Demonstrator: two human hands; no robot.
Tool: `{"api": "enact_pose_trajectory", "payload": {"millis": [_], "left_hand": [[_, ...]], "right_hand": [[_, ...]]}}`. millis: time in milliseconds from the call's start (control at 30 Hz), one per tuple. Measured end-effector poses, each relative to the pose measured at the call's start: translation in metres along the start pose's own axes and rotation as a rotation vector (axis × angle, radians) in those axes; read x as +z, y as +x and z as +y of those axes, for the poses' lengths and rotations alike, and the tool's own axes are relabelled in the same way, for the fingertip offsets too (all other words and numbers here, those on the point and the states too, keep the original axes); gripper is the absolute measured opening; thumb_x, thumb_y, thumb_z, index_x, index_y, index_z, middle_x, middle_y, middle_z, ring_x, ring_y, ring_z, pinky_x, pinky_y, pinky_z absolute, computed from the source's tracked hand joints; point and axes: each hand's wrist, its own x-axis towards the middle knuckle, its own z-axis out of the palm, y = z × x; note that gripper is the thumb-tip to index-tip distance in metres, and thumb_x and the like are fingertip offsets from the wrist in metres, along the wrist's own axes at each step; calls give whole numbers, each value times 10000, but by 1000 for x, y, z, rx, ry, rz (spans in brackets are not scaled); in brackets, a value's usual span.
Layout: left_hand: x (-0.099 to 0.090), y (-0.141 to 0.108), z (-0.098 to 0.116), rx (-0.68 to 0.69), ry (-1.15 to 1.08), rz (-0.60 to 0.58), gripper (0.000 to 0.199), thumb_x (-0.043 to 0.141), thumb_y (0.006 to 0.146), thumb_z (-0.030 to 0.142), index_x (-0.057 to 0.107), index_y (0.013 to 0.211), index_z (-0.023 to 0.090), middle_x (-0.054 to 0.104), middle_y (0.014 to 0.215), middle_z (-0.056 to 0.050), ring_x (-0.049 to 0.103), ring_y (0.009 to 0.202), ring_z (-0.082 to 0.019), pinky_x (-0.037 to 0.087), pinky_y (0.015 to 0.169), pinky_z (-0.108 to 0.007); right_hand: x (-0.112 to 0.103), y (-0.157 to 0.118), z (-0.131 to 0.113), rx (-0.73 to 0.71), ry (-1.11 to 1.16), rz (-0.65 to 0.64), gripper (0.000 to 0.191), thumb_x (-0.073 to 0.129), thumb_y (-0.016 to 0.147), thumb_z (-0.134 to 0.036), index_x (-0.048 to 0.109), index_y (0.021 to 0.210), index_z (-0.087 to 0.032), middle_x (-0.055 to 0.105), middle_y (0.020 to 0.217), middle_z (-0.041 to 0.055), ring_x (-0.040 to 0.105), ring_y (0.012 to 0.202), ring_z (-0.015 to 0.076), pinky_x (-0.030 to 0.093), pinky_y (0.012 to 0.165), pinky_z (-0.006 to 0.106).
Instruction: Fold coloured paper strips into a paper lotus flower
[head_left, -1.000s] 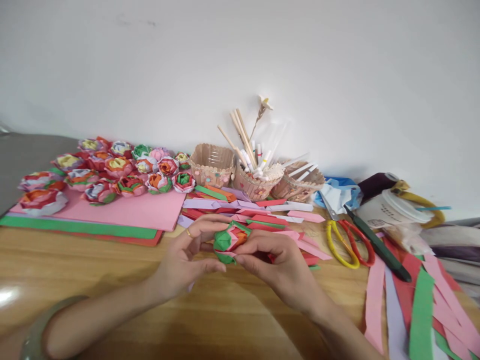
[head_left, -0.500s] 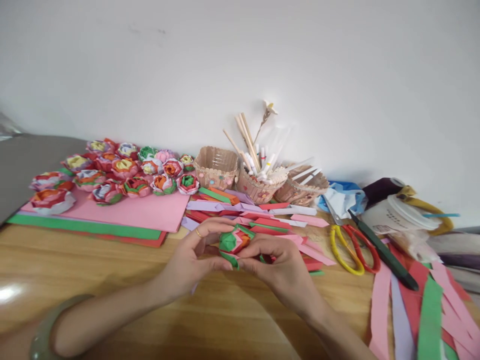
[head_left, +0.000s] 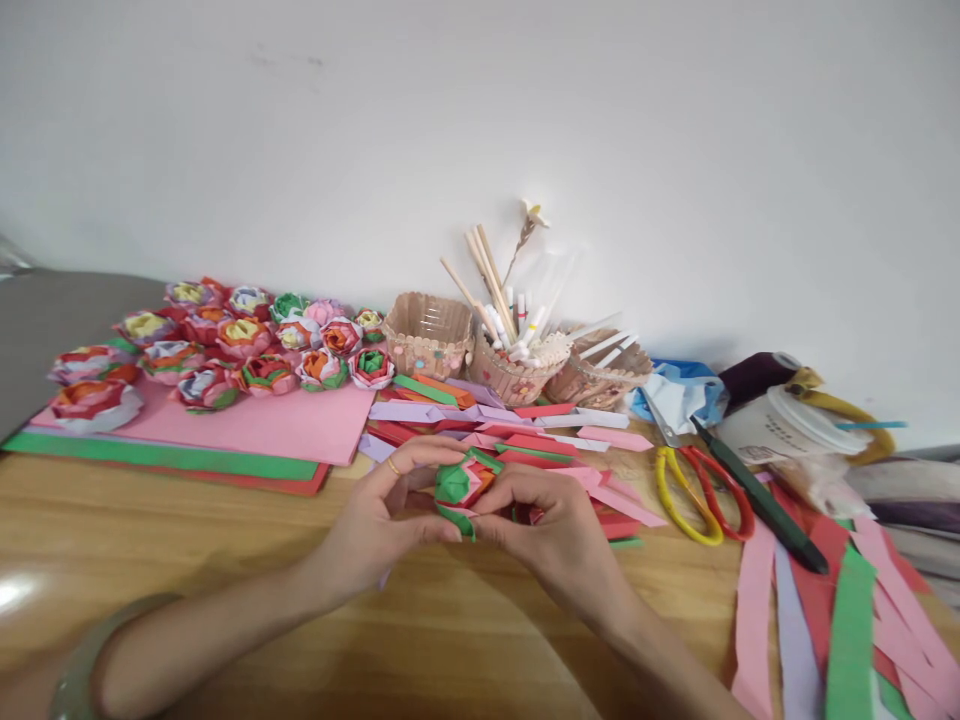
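A small paper flower [head_left: 454, 484] in green, pink and orange is held above the table between both hands. My left hand [head_left: 390, 505], with a ring on one finger, is closed round its left side, the thumb below. My right hand [head_left: 551, 520] pinches the flower's right side between thumb and fingers, near a green strip end that sticks out underneath. Folded paper strips [head_left: 536, 447] in pink, red, lilac and green lie just behind the hands. Part of the flower is hidden by my fingers.
Several finished paper flowers [head_left: 244, 338] stand on stacked coloured sheets [head_left: 315, 420] at the left. Craft baskets [head_left: 427, 335] line the wall, one with markers and sticks. To the right lie scissors [head_left: 686, 495], a dark green pen-like tool [head_left: 765, 500], a white tub [head_left: 787, 425] and loose paper strips [head_left: 851, 625].
The whole view has shifted slightly, so things appear a little further left. Both hands keep the same hold on the paper flower.
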Motion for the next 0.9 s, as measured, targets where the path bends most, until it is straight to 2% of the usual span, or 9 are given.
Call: {"api": "enact_pose_trajectory", "payload": {"millis": [200,467,600,767,900], "left_hand": [[-1,3,0,33,22,46,405,802,605,140,694,974,267,623,1101,-49,613,993,-215,540,801,-294],[-2,-1,1,14,18,-35,410,776,646,151,674,1023,276,574,1199,-67,613,1010,-233,555,736,-281],[-1,-1,0,9,26,-24,384,772,651,143,680,1002,269,586,1181,-65,597,1053,-241,541,792,-300],[-1,0,0,3,43,-20,382,783,636,159,679,991,257,590,1162,-73,600,1033,-245,549,753,-302],[-2,0,0,14,59,-6,381,781,638,155,684,990,263,594,1150,-67,594,1039,-243,538,796,-314]], "right_hand": [[-8,1,-4,-89,-57,-108,107,627,804,-209,730,778,-199,672,732,26,589,669,144,440,610,260],[-5,-1,-8,-52,-45,-17,84,680,720,-143,689,648,-184,646,651,4,550,597,131,408,558,249],[-2,-1,-8,11,-30,-4,131,689,668,-89,658,582,-182,617,610,-17,536,590,124,405,563,243],[-4,1,-5,44,-40,-22,124,701,651,-89,665,577,-181,616,615,-18,541,595,124,399,546,235],[-10,2,-5,-2,25,-110,65,688,723,-157,717,686,-201,653,691,-1,576,658,137,430,593,247]]}}
